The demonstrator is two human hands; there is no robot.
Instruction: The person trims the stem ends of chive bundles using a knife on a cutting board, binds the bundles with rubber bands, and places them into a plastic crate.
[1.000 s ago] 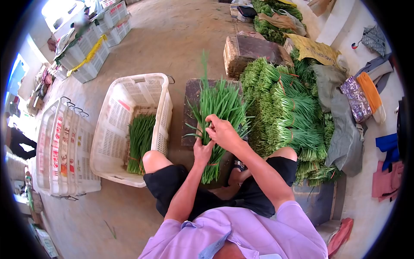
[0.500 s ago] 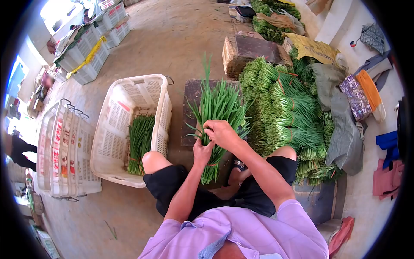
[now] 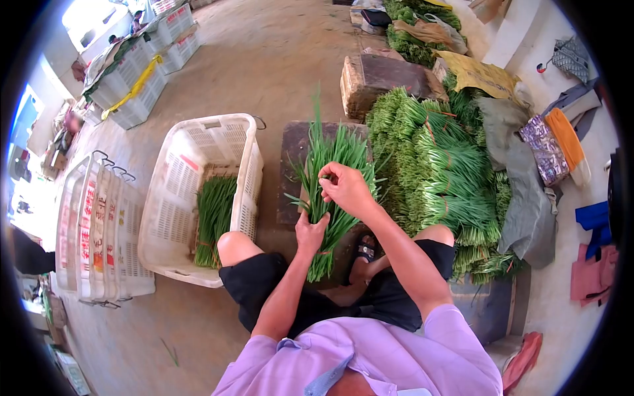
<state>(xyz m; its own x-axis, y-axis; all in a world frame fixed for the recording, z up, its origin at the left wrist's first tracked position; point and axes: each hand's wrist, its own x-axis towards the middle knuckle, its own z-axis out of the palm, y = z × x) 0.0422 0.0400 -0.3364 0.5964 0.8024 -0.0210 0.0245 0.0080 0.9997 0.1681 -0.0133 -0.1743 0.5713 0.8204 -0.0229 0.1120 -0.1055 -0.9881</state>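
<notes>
A bunch of garlic chives [image 3: 340,148] lies across my lap, its leaves spread over a dark low block [image 3: 290,162] and its cut ends towards me. A thin red band goes round its lower part. My left hand [image 3: 312,232] is wrapped round the stems just above that band. Over the leaves, my right hand [image 3: 347,191] has thumb and fingertips pinched together; whether a leaf is between them is too small to tell. To the left, a white plastic crate [image 3: 175,181] holds more banded chives [image 3: 216,211].
Banded chives are piled [image 3: 456,175] on my right, partly under grey cloth [image 3: 525,198]. Behind them stands a brown block [image 3: 396,76]. Stacked white crates [image 3: 109,228] stand at the left, with more crates [image 3: 142,72] farther back. A person's dark-clothed part [image 3: 30,254] shows at the left edge.
My right hand has lifted away from my left hand, up over the leaves. My left hand stays on the stems. The person at the left edge has shifted.
</notes>
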